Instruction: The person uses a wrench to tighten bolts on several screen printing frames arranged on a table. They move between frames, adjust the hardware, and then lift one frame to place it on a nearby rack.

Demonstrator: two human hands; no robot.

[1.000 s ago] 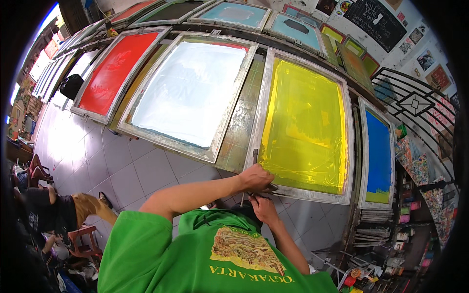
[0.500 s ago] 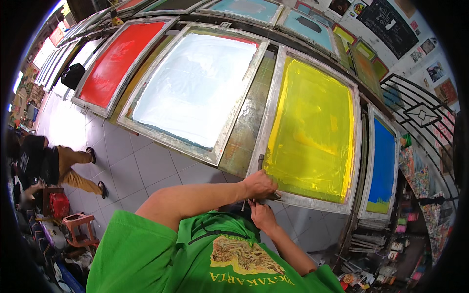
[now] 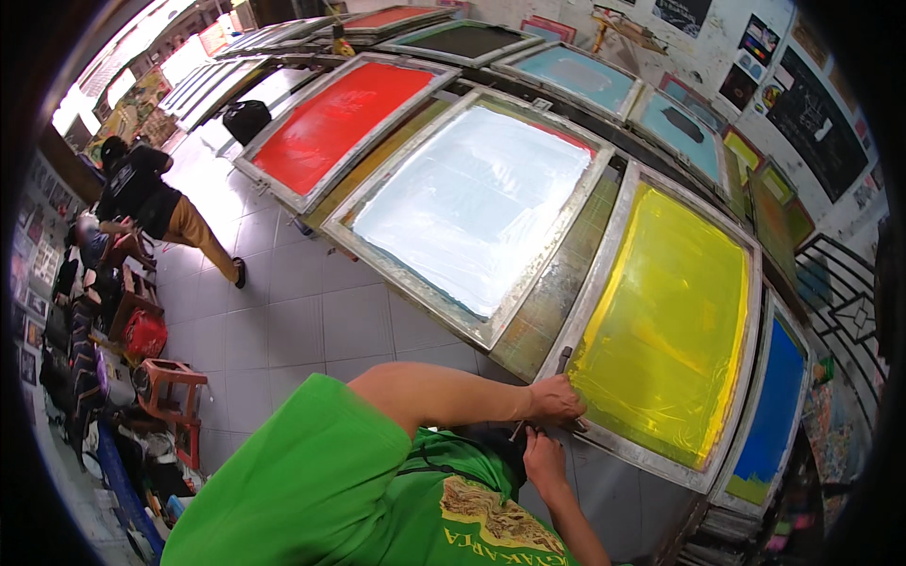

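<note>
My left hand (image 3: pixel 557 400) is closed at the near left corner of a framed screen-printing screen (image 3: pixel 595 307) coated with yellow ink (image 3: pixel 665 325). A short dark bar (image 3: pixel 564 359) sticks up beside its fingers along the frame's edge; whether the hand grips it or only rests against it, I cannot tell. Just below, at my waist, my right hand (image 3: pixel 545 459) is closed with its fingertips near the left hand. A thin metal rod (image 3: pixel 517 431) shows at those fingertips, its other end hidden.
Screens with white (image 3: pixel 472 208), red (image 3: pixel 344 118) and blue ink (image 3: pixel 769 406) lie along the slanted table. A person (image 3: pixel 156 198) walks on the tiled floor at left, near a reddish stool (image 3: pixel 170 391). Black metal railing (image 3: pixel 849 316) stands at right.
The view has swung left, so the screens and my hands sit farther right and lower. The person at left now shows more fully. Both hands stay at the yellow screen's corner.
</note>
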